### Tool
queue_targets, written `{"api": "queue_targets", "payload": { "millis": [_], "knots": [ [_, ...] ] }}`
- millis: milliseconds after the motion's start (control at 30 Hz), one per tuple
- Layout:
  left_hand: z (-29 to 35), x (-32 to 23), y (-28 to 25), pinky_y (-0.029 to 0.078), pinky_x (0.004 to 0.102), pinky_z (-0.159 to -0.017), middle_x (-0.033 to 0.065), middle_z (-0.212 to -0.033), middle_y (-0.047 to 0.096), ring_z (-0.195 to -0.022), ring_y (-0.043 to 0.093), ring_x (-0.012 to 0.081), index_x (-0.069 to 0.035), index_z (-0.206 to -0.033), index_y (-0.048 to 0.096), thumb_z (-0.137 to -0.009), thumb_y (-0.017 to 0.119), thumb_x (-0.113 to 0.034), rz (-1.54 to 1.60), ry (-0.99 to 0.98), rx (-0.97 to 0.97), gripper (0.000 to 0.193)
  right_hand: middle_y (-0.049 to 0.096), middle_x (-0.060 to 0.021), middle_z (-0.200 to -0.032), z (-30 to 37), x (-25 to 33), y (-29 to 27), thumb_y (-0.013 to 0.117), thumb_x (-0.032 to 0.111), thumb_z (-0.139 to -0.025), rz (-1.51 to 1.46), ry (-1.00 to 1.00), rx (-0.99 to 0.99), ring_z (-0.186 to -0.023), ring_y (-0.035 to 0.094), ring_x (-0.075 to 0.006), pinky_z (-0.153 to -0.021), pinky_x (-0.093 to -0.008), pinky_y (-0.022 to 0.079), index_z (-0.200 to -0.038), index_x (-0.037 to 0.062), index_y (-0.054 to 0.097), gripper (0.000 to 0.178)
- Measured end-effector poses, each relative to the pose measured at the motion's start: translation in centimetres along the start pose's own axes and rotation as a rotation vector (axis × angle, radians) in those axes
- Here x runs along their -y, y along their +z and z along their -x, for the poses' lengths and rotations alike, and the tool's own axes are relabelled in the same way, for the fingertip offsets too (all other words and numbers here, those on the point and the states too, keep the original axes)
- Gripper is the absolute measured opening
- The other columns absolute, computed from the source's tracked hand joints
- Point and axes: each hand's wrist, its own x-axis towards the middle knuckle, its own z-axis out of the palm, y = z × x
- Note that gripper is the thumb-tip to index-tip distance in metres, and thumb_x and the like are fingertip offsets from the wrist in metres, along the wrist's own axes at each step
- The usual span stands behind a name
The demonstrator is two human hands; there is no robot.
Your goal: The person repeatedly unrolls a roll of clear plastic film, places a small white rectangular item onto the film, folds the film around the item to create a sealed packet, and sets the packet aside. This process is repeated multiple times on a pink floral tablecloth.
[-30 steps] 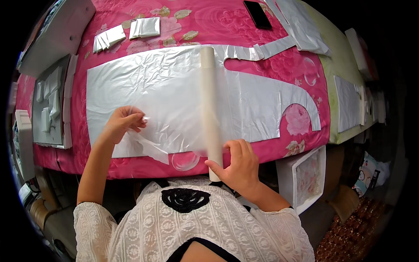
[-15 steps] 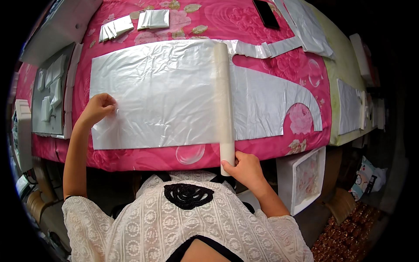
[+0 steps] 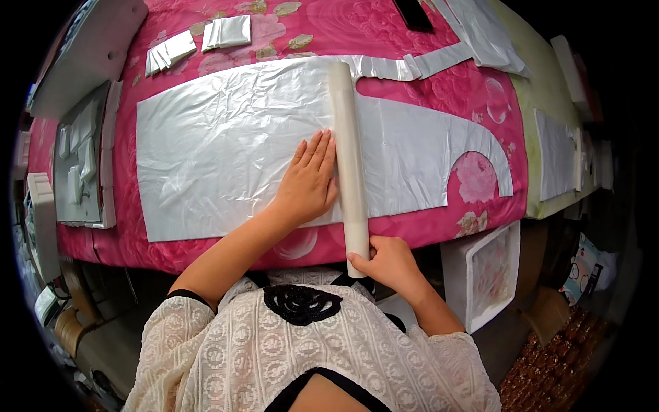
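Note:
A shiny white plastic apron [image 3: 220, 151] lies spread on the table, its cut-out neck end [image 3: 405, 151] toward the right. Across it, from far to near, rests a long off-white tube [image 3: 351, 158], whose near end sticks out past the table edge. My right hand [image 3: 390, 264] grips that near end, thumb on top. Just left of the tube, my left hand [image 3: 310, 178] lies flat on the plastic, palm down with fingers stretched. Its fingertips are close beside the tube. A strap-like strip [image 3: 439, 63] of the plastic runs from the tube's far end toward the far right.
Pink flowered cloth [image 3: 384, 27] covers the table. Folded plastic packets [image 3: 226, 33] lie at the back, near a black phone [image 3: 412, 14]. More packets sit in a grey tray [image 3: 72, 185] at left. Further plastic [image 3: 487, 41] is at far right; a white foam box [image 3: 484, 275] stands below the edge.
My left hand has moved right, from a pinch at the apron's left end to lying flat beside the tube. My right hand still holds the tube's near end.

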Motion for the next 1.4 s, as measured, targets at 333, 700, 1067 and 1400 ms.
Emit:
{"api": "queue_targets", "payload": {
  "millis": [333,700,1067,1400],
  "knots": [
    [-0.1,-0.3,0.3,0.01,0.0478,-0.112,0.0285,-0.145,0.02,-0.138,0.016,0.0397,0.013,-0.137,0.021,-0.084,0.037,-0.021,-0.179,0.0,0.084,0.065,0.065,-0.0053,-0.08,-17.2,3.8,-8.5,0.058,0.033,-0.087,-0.411,-0.129,0.074,-0.07,0.061,-0.0144,-0.067,-0.0263,0.048,-0.089,-0.0019,0.064,0.036],
    [0.0,-0.4,-0.1,0.01,0.0473,-0.112,0.0293,-0.145,0.02,-0.138,0.016,0.0396,0.014,-0.137,0.021,-0.083,0.038,-0.019,-0.167,-0.021,0.107,0.066,0.058,-0.0161,-0.115,-24.7,5.7,-11.8,0.053,0.016,-0.088,-1.892,-0.467,-0.073,-0.107,0.055,-0.0295,-0.095,-0.0434,0.043,-0.105,-0.002,0.056,0.025],
    [-0.1,-0.5,-0.1,0.012,0.0473,-0.112,0.0293,-0.143,0.024,-0.137,0.019,0.0393,0.014,-0.135,0.025,-0.08,0.04,-0.018,-0.098,0.003,0.047,0.066,0.046,-0.0205,-0.131,-21.5,-5.4,-30.4,0.036,0.02,-0.094,-1.872,-0.753,-0.584,-0.122,0.045,-0.033,-0.1,-0.0511,0.035,-0.122,-0.0001,0.045,0.035],
    [0.0,-0.2,-0.4,0.014,0.0485,-0.111,0.0298,-0.143,0.023,-0.136,0.019,0.042,0.013,-0.135,0.025,-0.081,0.045,-0.019,-0.126,-0.01,0.239,0.066,0.015,-0.0247,-0.148,-16.2,16.1,-3.8,0.068,0.033,-0.08,-0.601,-0.966,0.004,-0.133,0.029,-0.0352,-0.103,-0.0383,0.033,-0.145,0.0053,-0.002,0.099]
  ]
}}
